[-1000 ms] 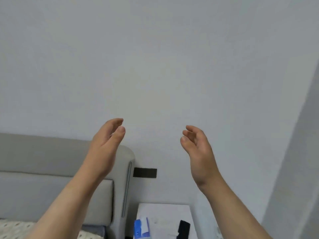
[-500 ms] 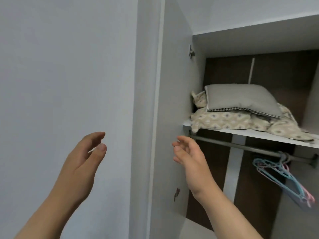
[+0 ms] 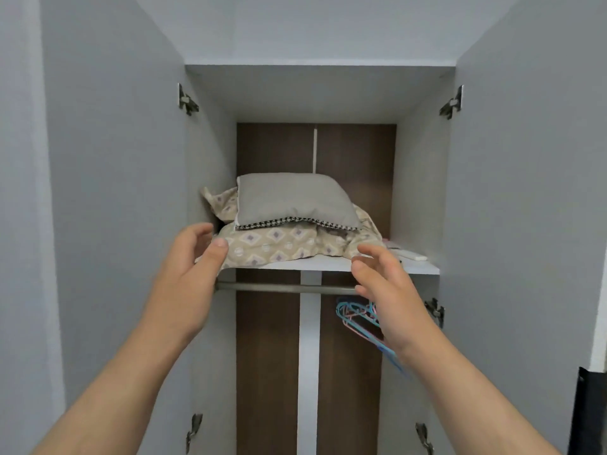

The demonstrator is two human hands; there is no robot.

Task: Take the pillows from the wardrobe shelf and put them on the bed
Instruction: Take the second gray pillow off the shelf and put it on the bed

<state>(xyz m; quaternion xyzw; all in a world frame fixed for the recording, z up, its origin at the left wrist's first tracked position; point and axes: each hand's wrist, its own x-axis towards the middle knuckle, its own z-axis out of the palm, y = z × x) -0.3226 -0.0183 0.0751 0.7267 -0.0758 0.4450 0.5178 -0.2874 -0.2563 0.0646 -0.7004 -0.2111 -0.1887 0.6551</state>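
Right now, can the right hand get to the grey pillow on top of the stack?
Probably yes. The right hand is open at the front edge of the shelf, both doors stand open, and nothing lies between it and the grey pillow, which sits atop the patterned pillow, a bit higher and further back.

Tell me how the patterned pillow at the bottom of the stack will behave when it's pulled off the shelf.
The patterned pillow looks soft and floppy: it is crumpled and sags at the shelf edge, so it will probably droop between the hands. The grey pillow rests on top, so it will likely ride along or slide off. Both look light for their bulk.
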